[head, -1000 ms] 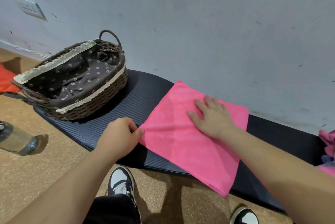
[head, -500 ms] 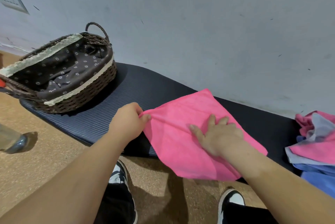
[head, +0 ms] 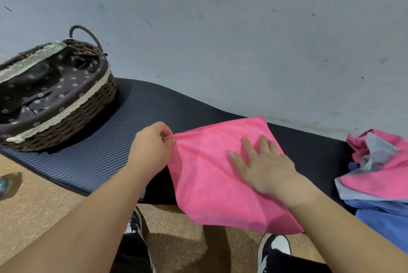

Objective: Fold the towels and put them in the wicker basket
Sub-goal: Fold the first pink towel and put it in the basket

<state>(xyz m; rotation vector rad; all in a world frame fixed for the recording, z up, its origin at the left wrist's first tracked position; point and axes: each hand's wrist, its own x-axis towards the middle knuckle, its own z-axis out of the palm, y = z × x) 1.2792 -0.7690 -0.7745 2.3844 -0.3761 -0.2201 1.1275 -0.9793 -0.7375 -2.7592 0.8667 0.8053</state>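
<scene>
Head view: the left hand (head: 152, 149) pinches the left corner of the pink towel (head: 209, 186) between thumb and fingers and holds it a little raised. The right hand (head: 265, 169) lies flat on the middle of this towel, with the fingers straight and spread. The towel lies on the dark ribbed surface (head: 106, 151), and its near edge hangs over the front. The wicker basket (head: 66, 127), lined with flowered cloth, stands on the surface at the left, well apart from the towel. A pile of pink and blue towels (head: 379, 175) lies at the right.
</scene>
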